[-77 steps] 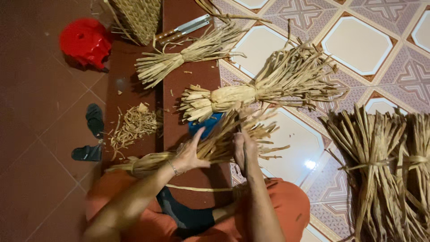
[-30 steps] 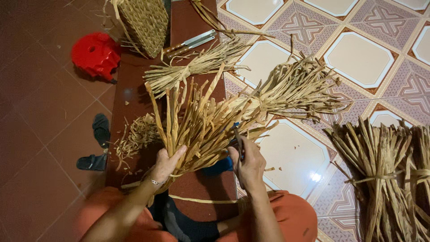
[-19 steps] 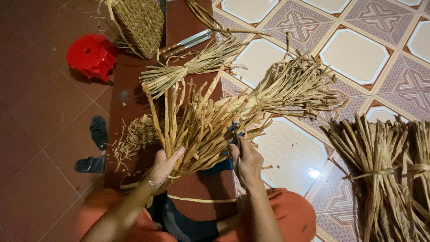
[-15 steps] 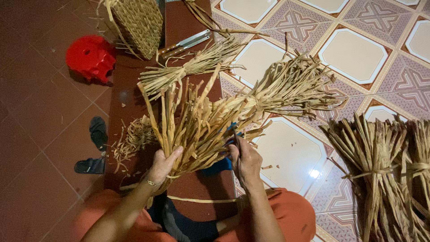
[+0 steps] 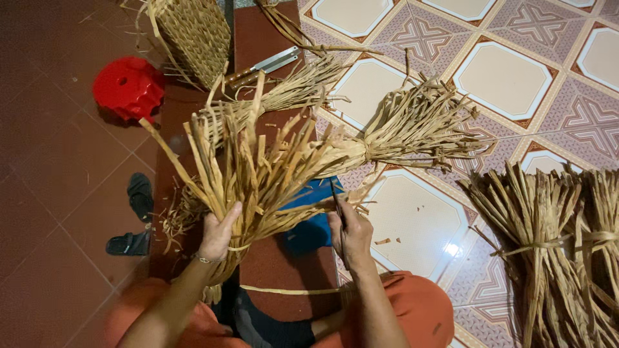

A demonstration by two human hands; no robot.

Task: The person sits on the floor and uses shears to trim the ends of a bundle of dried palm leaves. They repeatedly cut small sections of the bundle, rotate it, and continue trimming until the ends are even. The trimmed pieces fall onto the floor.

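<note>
My left hand (image 5: 219, 233) grips the lower end of a bundle of dried straw strips (image 5: 255, 174), which fans upward and outward. My right hand (image 5: 351, 233) is closed on a thin dark pointed tool (image 5: 336, 201) whose tip touches the right side of that bundle. A blue object (image 5: 313, 222) lies partly hidden beneath the straw, between my hands. Two tied straw bundles lie on the floor beyond: one (image 5: 400, 132) on the patterned tiles and a thinner one (image 5: 290, 96) above it.
A red plastic stool (image 5: 127, 87) and a woven basket (image 5: 193, 35) stand at the top left, with a cleaver (image 5: 264, 66) beside the basket. Dark sandals (image 5: 137, 216) sit at the left. Large tied straw sheaves (image 5: 554, 248) fill the right side. Loose scraps (image 5: 177, 216) litter the floor.
The straw bundle went from lying low across my lap to being held up and fanned out. My right hand now works the tool at its side; over the last second little moved.
</note>
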